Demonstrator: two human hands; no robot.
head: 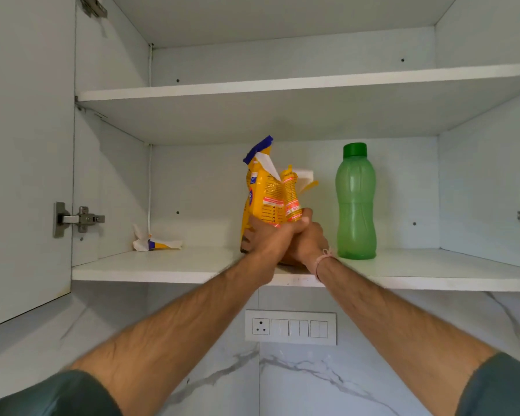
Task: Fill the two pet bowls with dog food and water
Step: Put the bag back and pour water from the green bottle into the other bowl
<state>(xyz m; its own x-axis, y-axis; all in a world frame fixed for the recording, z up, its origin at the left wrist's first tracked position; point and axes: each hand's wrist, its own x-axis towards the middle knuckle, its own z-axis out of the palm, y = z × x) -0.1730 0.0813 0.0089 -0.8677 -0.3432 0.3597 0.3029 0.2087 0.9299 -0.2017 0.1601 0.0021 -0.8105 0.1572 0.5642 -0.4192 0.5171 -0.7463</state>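
Bag [266, 195] base hidden, left hand [271, 238] gripping

Premises: domestic kitchen. Evidence: open white wall cabinet [111, 70] on concealed hinges [81, 219], marble-pattern backsplash [312, 379], wall switch-and-socket panel [291, 327], green water bottle [355, 205] on lower shelf [162, 265].

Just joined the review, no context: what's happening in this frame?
A person is reaching up into an open wall cabinet. Their left hand grips the lower part of a yellow dog food bag standing on the lower shelf. The right hand is at the bag's base, its fingers hidden. A green water bottle stands upright just right of the bag, untouched. A torn packaging scrap lies at the shelf's back left. No pet bowls are in view.
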